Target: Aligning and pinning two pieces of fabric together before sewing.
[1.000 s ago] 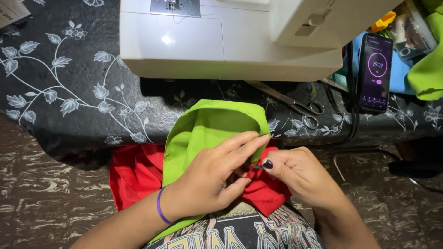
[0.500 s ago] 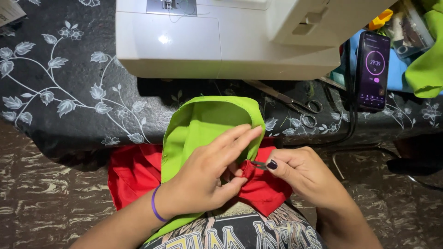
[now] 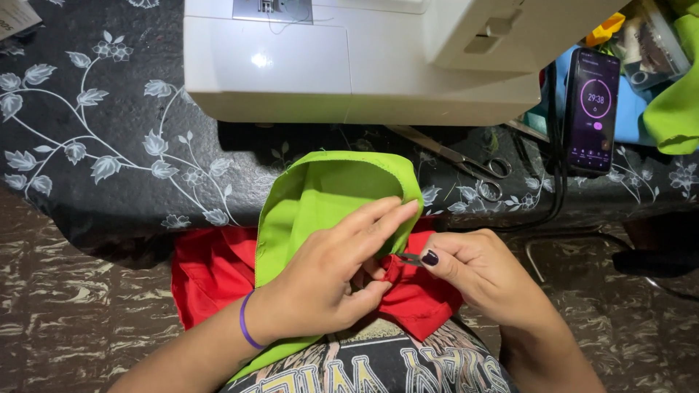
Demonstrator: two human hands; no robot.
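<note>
Holding layered cloth in the lap, below the table (image 3: pixel 109 182) edge: green cloth (image 3: pixel 320 196) on top, red cloth (image 3: pixel 218 269) under it. Left hand (image 3: pixel 328 280) lies flat over the green piece, fingers (image 3: pixel 378 218) stretched toward its right edge, thumb curled in against the red fold, apparently pinning both layers so they don't slip. Right hand (image 3: pixel 484 273) has thumb and forefinger pinched together on a small dark tool (image 3: pixel 409 258), thin and metal-looking, tip at the red fold just beside the left thumb. Can't tell exactly what kind of tool; too small.

Work sits close to the body, probably for a steady view of the seam.

Edges and room: the green piece's curved top edge overlaps the table's front edge. Sewing machine (image 3: pixel 349 65) fills the middle of the table behind it. Scissors (image 3: pixel 466 164) lie just right of the green edge, near a phone (image 3: pixel 592 109) propped upright with a cable running down. More green fabric (image 3: pixel 677 94) at far right. Open room is to the left, on the patterned table cover, and over the floor (image 3: pixel 73 320) at both sides of the lap.
</note>
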